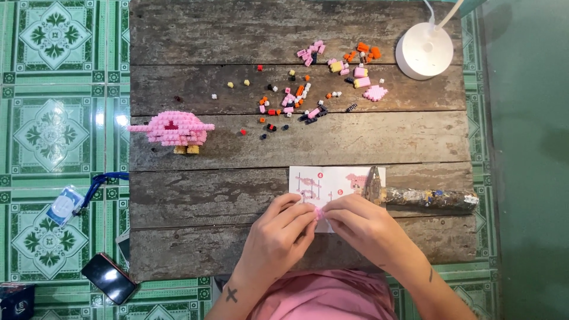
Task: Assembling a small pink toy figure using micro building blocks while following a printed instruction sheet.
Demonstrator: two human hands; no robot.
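Hands (320,222) around pink brick piece (319,213)

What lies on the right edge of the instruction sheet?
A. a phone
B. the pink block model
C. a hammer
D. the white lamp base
C: the hammer lies with its head on the right edge of the instruction sheet, just above the right hand.

Weathered grey plank table (195,195) fills the middle — rough boards w/ gaps running 9 to 3 o'clock. Under it, glossy floor tiles (53,124) in green & white floral pattern, w/ glare at 9 o'clock. At 3 o'clock a plain dark-green surface (527,148). Round white lamp base (424,51) at 1 o'clock on the table — light even, soft.
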